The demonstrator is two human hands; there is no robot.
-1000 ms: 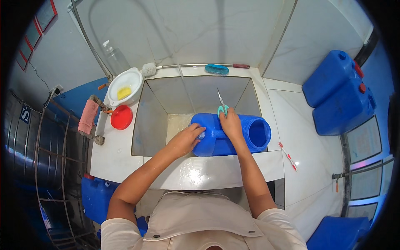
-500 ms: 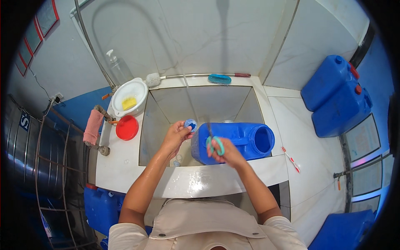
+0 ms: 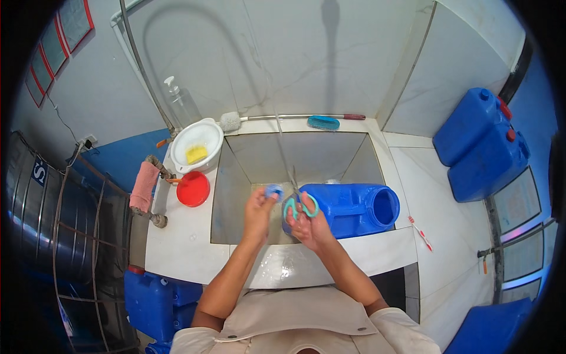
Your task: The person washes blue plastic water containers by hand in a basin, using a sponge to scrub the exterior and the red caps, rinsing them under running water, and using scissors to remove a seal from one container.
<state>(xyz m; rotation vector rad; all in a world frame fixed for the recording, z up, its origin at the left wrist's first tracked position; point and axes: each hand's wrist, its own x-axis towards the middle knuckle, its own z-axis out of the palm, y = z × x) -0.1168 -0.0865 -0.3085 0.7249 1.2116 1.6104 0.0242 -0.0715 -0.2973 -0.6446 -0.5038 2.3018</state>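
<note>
My left hand [image 3: 257, 213] pinches a small blue plastic cap [image 3: 274, 190] over the sink [image 3: 229, 177]. My right hand [image 3: 311, 229] holds scissors [image 3: 308, 202] with teal handles. Their handle loops are spread, and the metal blades point up and away. The cap and scissors are side by side, a small gap apart. A large blue jug [image 3: 351, 217] lies on its side in the sink, its uncapped round mouth facing right. My right hand and the scissors partly cover its left end.
A thin stream of water [image 3: 277, 121] falls toward the sink. At left are a white basin [image 3: 213, 131] with a yellow sponge [image 3: 196, 154] and a red lid [image 3: 193, 189]. Behind lie a long-handled brush [image 3: 265, 117] and a blue-green brush [image 3: 323, 123]. Blue jugs [image 3: 480, 141] and a toothbrush [image 3: 420, 234] are at right.
The scissors have moved left toward the cap, and my right hand has turned to show more of its palm. My left hand still pinches the cap. The whole view has shifted slightly.
</note>
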